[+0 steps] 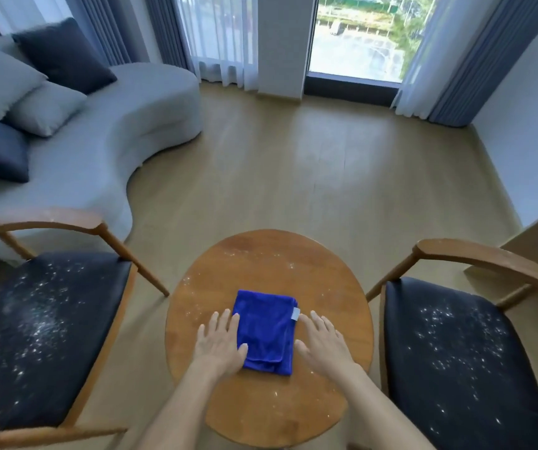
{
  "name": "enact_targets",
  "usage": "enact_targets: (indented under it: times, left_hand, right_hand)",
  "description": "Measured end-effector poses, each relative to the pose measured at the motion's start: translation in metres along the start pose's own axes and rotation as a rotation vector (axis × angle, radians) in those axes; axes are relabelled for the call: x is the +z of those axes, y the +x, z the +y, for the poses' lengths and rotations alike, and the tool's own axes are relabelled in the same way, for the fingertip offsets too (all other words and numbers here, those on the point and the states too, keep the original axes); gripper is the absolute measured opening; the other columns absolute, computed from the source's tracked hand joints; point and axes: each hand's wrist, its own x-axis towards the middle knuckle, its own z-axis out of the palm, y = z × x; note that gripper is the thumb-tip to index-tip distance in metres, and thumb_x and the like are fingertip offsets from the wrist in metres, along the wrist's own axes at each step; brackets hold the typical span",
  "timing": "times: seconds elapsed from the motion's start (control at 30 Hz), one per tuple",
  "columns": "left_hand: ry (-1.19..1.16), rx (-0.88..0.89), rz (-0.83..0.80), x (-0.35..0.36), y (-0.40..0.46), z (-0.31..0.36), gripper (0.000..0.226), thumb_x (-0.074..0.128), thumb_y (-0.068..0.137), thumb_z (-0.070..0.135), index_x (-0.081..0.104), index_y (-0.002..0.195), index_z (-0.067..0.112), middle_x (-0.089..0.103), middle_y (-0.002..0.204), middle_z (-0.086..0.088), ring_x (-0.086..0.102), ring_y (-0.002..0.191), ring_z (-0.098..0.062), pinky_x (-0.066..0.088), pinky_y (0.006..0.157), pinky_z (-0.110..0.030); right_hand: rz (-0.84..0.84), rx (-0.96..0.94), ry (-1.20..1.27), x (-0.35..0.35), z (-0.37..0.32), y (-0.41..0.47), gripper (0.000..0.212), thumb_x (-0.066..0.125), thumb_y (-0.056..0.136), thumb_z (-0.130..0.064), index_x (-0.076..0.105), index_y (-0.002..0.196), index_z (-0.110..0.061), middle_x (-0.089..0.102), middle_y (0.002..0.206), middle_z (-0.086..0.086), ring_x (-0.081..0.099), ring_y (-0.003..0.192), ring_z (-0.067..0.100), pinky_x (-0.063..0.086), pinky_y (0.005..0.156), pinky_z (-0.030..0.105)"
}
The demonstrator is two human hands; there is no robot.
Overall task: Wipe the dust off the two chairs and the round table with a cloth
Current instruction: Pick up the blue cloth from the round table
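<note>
Hands: left hand and right hand lie flat, fingers straight, holding nothing, flanking the cloth; left thumb touches its edge.
Cloth: one folded blue cloth on the round table.
Chairs: two, left chair and right chair, seats speckled white.
Around: grey sofa with five cushions; curtained window beyond.

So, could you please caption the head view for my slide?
Open hands flank a folded blue cloth on the dusty round table.
</note>
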Motion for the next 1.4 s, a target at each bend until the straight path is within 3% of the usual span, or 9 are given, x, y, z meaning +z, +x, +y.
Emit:
enact_targets:
  times: [0.33,0.5,0.6,0.7,0.83,0.97,1.2,1.33,1.4]
  left_hand:
    - [0.103,0.077,-0.053,0.033,0.145,-0.031,0.065,0.034,0.1,0.033,0.003,0.154,0.016,0.001,0.162,-0.002,0.002,0.149,-0.023,0.014,0.119,-0.041]
    - [0.23,0.212,0.029,0.056,0.205,-0.03,0.061,0.041,0.099,0.025,0.015,0.152,0.012,0.017,0.159,-0.004,0.018,0.145,-0.025,0.026,0.113,-0.038]
    - [0.217,0.312,0.149,0.067,0.227,-0.03,0.064,0.084,0.059,0.02,0.063,0.118,0.01,0.064,0.111,-0.006,0.06,0.098,-0.025,0.052,0.07,-0.036]
    - [0.238,0.387,0.23,0.072,0.234,-0.034,0.053,0.086,0.033,0.009,0.067,0.082,0.013,0.059,0.074,-0.002,0.055,0.064,-0.023,0.04,0.047,-0.03]
    - [0.163,0.463,0.271,0.061,0.227,-0.033,0.043,0.079,0.033,-0.001,0.052,0.063,0.015,0.046,0.067,-0.004,0.043,0.057,-0.021,0.027,0.049,-0.027]
    - [-0.021,0.508,0.284,0.045,0.225,-0.037,0.027,0.064,0.069,-0.007,0.053,0.085,0.011,0.045,0.091,-0.006,0.038,0.069,-0.02,0.033,0.061,-0.028]
    - [0.049,0.68,0.507,0.052,0.194,-0.052,0.048,0.066,0.045,-0.011,0.055,0.085,0.011,0.055,0.086,-0.008,0.05,0.072,-0.026,0.042,0.061,-0.034]
    - [0.206,0.683,0.273,0.092,0.178,-0.074,0.051,0.077,0.036,0.014,0.062,0.085,0.018,0.06,0.1,-0.006,0.057,0.093,-0.026,0.043,0.077,-0.037]
    - [0.157,0.646,0.261,0.095,0.176,-0.072,0.047,0.079,0.04,0.017,0.065,0.085,0.018,0.062,0.103,-0.006,0.058,0.096,-0.025,0.047,0.077,-0.036]
  right_hand:
    - [-0.075,-0.006,-0.118,0.036,0.0,0.15,0.055,0.038,0.101,-0.028,0.019,0.152,-0.018,0.011,0.161,0.006,0.012,0.147,0.028,0.021,0.116,0.042]
    - [0.135,-0.038,-0.246,0.064,0.005,0.185,0.049,0.069,0.081,-0.023,0.054,0.127,-0.013,0.053,0.127,0.004,0.052,0.113,0.028,0.047,0.084,0.038]
    - [0.266,-0.041,-0.35,0.083,0.011,0.197,0.047,0.085,0.044,-0.014,0.068,0.088,-0.015,0.059,0.081,0.001,0.056,0.069,0.023,0.046,0.055,0.032]
    - [0.348,-0.039,-0.354,0.087,0.007,0.198,0.033,0.08,0.047,-0.005,0.061,0.073,-0.014,0.051,0.072,0.004,0.048,0.064,0.023,0.038,0.053,0.031]
    - [0.348,-0.019,-0.132,0.089,0.004,0.188,0.023,0.072,0.064,-0.002,0.055,0.074,-0.013,0.05,0.081,0.003,0.047,0.07,0.022,0.034,0.058,0.027]
    - [0.255,0.017,0.127,0.07,0.011,0.178,0.01,0.047,0.089,-0.005,0.047,0.093,-0.014,0.05,0.097,0.0,0.049,0.083,0.021,0.034,0.068,0.027]
    - [0.496,-0.152,0.08,0.066,0.005,0.143,0.031,0.064,0.063,0.004,0.054,0.086,-0.015,0.05,0.084,-0.002,0.049,0.07,0.02,0.043,0.056,0.029]
    - [0.203,-0.222,-0.136,0.105,0.006,0.129,0.024,0.057,0.075,-0.038,0.06,0.095,-0.024,0.053,0.086,-0.005,0.057,0.079,0.019,0.046,0.066,0.028]
    - [0.253,-0.249,-0.118,0.105,0.002,0.134,0.024,0.048,0.08,-0.04,0.063,0.089,-0.024,0.055,0.085,-0.006,0.058,0.079,0.018,0.049,0.065,0.027]
